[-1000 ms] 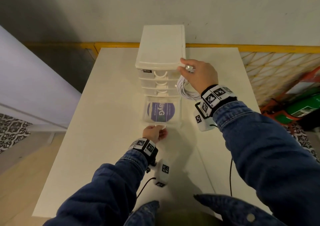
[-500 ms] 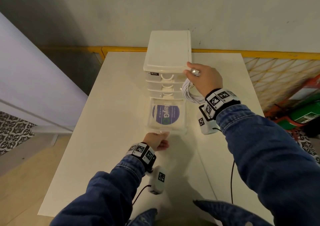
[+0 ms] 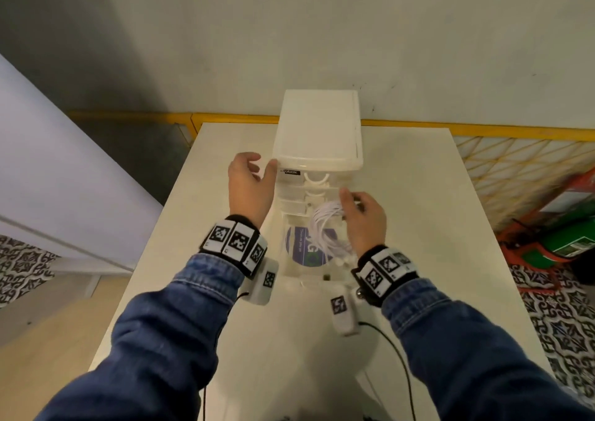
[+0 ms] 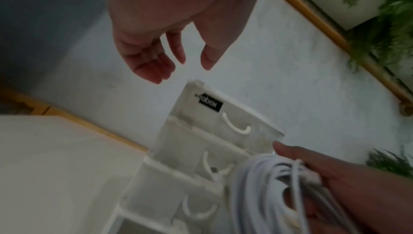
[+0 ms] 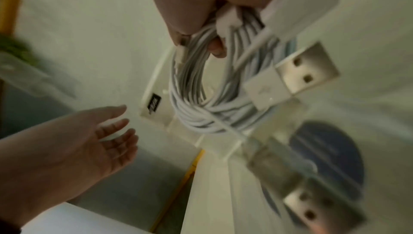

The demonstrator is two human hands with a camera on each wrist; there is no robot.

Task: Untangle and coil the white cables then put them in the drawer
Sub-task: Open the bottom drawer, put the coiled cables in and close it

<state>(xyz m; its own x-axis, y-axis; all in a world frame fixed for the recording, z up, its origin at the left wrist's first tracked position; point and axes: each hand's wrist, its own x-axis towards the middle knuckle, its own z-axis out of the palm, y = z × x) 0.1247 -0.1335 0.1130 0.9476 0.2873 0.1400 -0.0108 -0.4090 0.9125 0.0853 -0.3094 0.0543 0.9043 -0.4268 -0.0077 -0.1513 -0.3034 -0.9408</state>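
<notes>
A: Above the pulled-out bottom drawer (image 3: 306,272) of clear plastic hangs the coiled bundle of white cables (image 3: 325,227), its USB plugs dangling loose at the lower end. Right hand (image 3: 365,219) pinches the loops together at the top, fingers curled round them.

B: And the left hand (image 3: 249,188)?

A: Spread and holding nothing; its thumb lies near the front corner of the small white plastic drawer unit (image 3: 318,130) on the pale worktop (image 3: 434,259). I cannot tell whether it touches.

B: So the step is lowering the coil in?

A: I judge so. Best to brace the unit with that left hand, bring the bundle down flat onto the drawer floor with the round blue label (image 3: 299,243), and tuck the plugs inside the walls before letting go. Otherwise a loop or plug may hang over the rim and jam the drawer when it's pushed shut.
</notes>
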